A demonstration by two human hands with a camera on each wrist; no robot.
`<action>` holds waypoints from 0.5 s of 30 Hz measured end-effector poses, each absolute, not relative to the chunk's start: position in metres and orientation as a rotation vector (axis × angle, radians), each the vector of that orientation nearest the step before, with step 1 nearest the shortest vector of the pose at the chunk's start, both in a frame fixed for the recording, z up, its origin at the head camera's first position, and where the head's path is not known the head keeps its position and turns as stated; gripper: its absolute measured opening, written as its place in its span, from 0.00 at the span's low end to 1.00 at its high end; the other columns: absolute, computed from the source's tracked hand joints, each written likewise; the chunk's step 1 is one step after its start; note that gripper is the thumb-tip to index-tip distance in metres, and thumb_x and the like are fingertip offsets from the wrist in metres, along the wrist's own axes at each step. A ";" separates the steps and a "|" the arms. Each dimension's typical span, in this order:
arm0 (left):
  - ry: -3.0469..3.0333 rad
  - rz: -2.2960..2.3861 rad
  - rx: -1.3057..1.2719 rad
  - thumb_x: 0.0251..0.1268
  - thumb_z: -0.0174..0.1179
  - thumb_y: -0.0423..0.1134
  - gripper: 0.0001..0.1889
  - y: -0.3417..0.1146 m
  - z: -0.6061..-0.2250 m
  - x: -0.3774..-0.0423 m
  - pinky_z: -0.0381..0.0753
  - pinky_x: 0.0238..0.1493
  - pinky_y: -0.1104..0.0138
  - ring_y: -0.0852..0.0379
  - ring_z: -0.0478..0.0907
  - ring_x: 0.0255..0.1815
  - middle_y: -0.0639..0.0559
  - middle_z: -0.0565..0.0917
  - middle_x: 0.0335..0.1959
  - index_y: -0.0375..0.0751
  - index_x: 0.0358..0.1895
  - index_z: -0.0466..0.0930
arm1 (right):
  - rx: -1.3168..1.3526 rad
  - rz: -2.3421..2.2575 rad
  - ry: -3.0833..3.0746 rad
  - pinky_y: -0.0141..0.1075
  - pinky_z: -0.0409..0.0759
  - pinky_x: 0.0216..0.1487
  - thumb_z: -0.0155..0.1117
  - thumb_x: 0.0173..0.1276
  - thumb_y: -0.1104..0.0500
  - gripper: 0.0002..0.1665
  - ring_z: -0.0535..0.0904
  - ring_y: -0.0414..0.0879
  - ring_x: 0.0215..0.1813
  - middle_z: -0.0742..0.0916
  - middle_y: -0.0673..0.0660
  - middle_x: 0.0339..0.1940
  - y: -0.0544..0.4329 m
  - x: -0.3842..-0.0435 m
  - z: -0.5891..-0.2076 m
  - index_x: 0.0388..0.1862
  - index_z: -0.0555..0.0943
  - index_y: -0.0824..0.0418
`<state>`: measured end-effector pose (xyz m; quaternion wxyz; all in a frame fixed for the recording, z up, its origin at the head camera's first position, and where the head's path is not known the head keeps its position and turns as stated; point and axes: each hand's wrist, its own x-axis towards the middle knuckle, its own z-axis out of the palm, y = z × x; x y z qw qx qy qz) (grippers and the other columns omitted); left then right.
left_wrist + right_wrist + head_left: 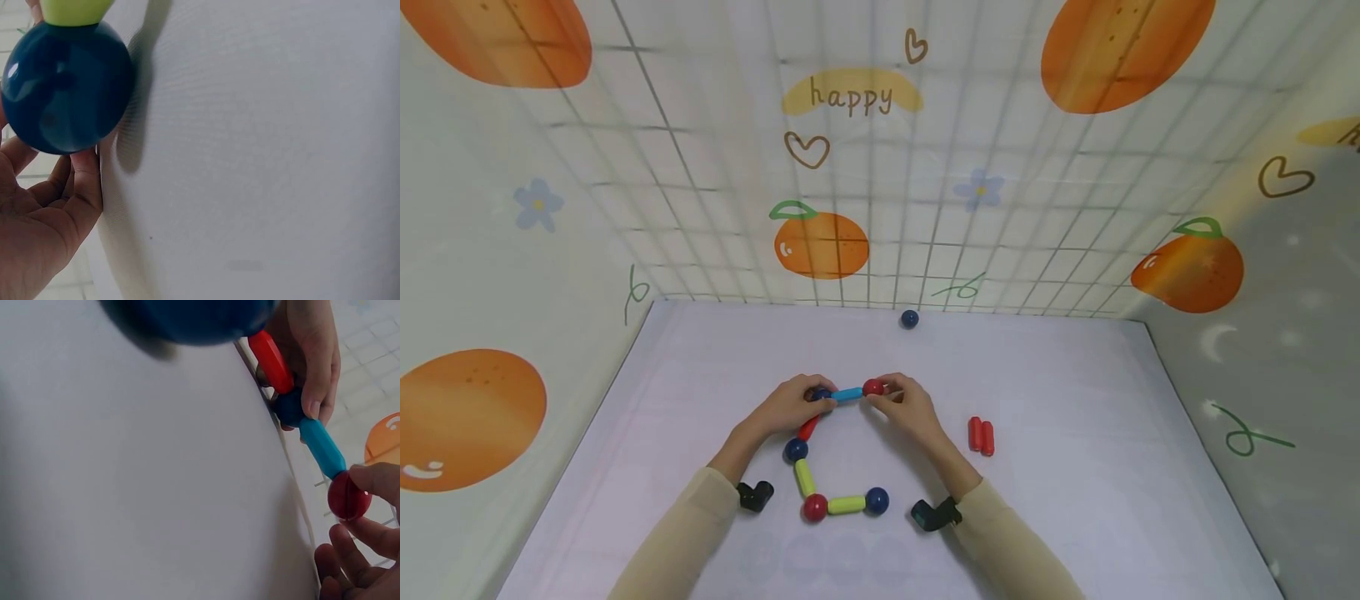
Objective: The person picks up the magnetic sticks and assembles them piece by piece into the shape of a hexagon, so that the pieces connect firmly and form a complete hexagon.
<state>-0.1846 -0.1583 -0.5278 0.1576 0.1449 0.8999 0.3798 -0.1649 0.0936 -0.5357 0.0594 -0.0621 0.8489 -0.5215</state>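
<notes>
Left hand (792,405): I pinched a dark blue ball (822,393) with it.
Right hand (913,406): I held a red ball (873,387) in its pinch.
Light-blue rod (847,395): it spanned left to right between my hands, touching both balls.
Chain (805,478): it curved nearward from my left hand, ending at a near blue ball (877,501).
Red rods (988,438): two lay paired on the surface (1075,392), right of my right hand (the closer one), long axes near to far.
Far blue ball (910,319): it sat beyond both hands.
</notes>
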 end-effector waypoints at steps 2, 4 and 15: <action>2.573 1.089 0.412 0.67 0.66 0.47 0.13 -0.158 -0.527 -0.185 0.70 0.38 0.61 0.53 0.70 0.38 0.53 0.77 0.35 0.50 0.52 0.84 | -0.190 -1.585 2.567 0.36 0.80 0.37 0.70 0.68 0.50 0.20 0.80 0.48 0.43 0.84 0.54 0.44 0.093 -0.165 -0.536 0.55 0.83 0.56; 2.570 1.090 0.409 0.67 0.66 0.47 0.13 -0.157 -0.527 -0.185 0.70 0.38 0.61 0.53 0.70 0.38 0.53 0.77 0.35 0.50 0.52 0.84 | -0.190 -1.590 2.563 0.36 0.80 0.36 0.71 0.67 0.51 0.20 0.80 0.48 0.42 0.84 0.54 0.43 0.094 -0.165 -0.538 0.55 0.83 0.56; 2.661 0.930 0.477 0.69 0.65 0.44 0.15 -0.149 -0.521 -0.182 0.77 0.50 0.53 0.52 0.74 0.46 0.50 0.81 0.47 0.48 0.56 0.83 | -0.227 -1.595 2.558 0.35 0.80 0.33 0.70 0.68 0.52 0.19 0.80 0.47 0.41 0.83 0.53 0.41 0.095 -0.166 -0.541 0.55 0.83 0.56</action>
